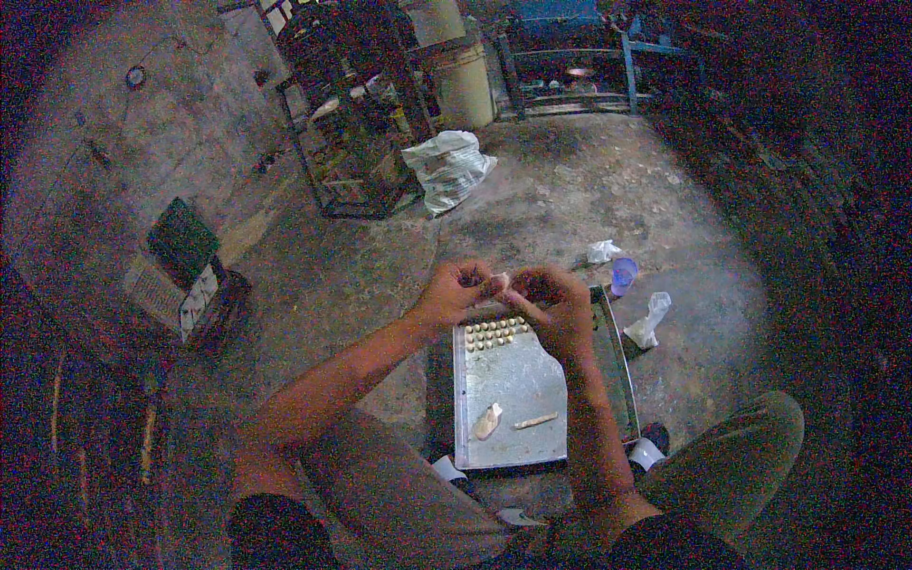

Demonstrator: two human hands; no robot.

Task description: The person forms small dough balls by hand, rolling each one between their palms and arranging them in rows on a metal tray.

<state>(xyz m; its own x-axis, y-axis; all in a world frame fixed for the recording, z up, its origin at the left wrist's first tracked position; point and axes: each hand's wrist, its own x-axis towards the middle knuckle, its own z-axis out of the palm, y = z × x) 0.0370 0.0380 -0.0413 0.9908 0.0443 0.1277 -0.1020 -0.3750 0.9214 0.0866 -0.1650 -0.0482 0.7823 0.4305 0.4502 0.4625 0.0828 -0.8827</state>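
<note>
My left hand (459,292) and my right hand (552,306) meet above the far edge of a metal tray (513,385). A small whitish piece (501,280), perhaps dough, is pinched between their fingertips. The right hand is blurred, and fingers hide part of the piece. Rows of small pale balls (490,335) sit in the tray's far left corner. Nearer me on the tray lie a pale lump (487,422) with a white tip and a thin beige roll (536,421). My right forearm covers part of the tray's right side.
Right of the tray are a purple cup (624,276), a crumpled white plastic bag (603,251) and a clear whitish bag (650,320) on the concrete floor. A white sack (450,171) stands before a cluttered rack (356,135). A green box-like object (182,239) is at left.
</note>
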